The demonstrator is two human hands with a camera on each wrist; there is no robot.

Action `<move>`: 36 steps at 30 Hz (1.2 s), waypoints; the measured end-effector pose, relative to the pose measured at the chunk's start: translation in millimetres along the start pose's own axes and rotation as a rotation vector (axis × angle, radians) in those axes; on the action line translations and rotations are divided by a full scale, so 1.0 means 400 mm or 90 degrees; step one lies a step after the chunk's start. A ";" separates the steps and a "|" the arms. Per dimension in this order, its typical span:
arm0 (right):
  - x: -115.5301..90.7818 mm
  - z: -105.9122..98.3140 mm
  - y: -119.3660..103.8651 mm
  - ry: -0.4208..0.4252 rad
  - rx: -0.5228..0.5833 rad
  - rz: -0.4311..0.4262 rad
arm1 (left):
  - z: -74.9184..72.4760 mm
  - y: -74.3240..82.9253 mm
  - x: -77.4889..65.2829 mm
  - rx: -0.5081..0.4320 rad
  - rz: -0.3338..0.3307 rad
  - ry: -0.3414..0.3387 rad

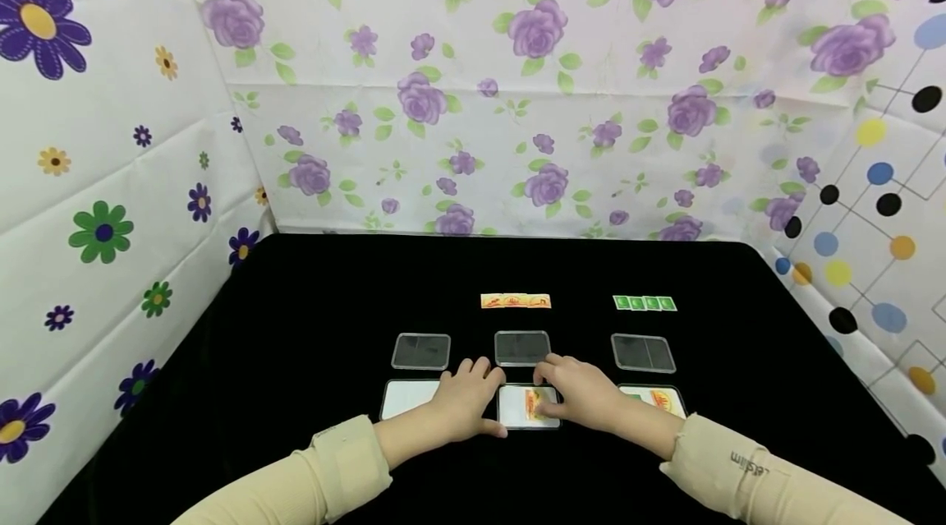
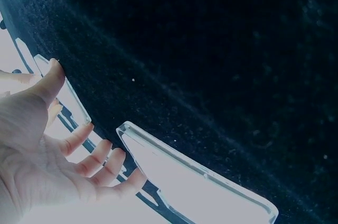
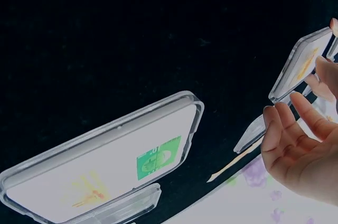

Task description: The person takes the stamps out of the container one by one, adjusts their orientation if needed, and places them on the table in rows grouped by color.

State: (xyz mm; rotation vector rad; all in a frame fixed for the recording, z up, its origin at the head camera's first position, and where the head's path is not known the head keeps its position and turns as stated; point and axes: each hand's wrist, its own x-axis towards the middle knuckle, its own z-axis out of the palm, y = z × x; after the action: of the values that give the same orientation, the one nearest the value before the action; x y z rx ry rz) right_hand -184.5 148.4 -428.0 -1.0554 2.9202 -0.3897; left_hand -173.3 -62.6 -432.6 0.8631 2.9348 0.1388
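On the black surface, the middle white case is flanked by the left hand, fingers spread, and the right hand, thumb held over an orange card, apart from curved fingers.

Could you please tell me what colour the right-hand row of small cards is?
The right-hand row of cards is green with white edges, clearest in the head view.

The left hand and wrist partly hide the left case, beside the middle case. Print on orange stickers beyond the middle case is illegibly small.
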 end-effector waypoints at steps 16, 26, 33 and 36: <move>0.005 0.011 0.009 -0.022 0.086 0.014 | 0.001 0.001 0.000 -0.007 0.008 0.003; 0.018 0.011 0.009 -0.050 0.166 0.055 | 0.005 -0.004 -0.001 0.002 0.010 0.003; 0.018 0.011 0.006 -0.068 0.248 0.068 | 0.007 -0.005 0.000 0.000 0.008 0.006; 0.018 0.014 0.007 -0.074 0.280 0.067 | 0.007 -0.004 0.001 0.001 0.008 0.007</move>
State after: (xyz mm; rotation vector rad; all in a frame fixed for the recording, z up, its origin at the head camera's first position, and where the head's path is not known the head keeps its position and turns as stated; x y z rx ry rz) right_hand -191.4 144.4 -433.4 -0.8235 2.5944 -0.8814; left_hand -174.1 -63.4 -435.4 0.8850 2.9405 0.1435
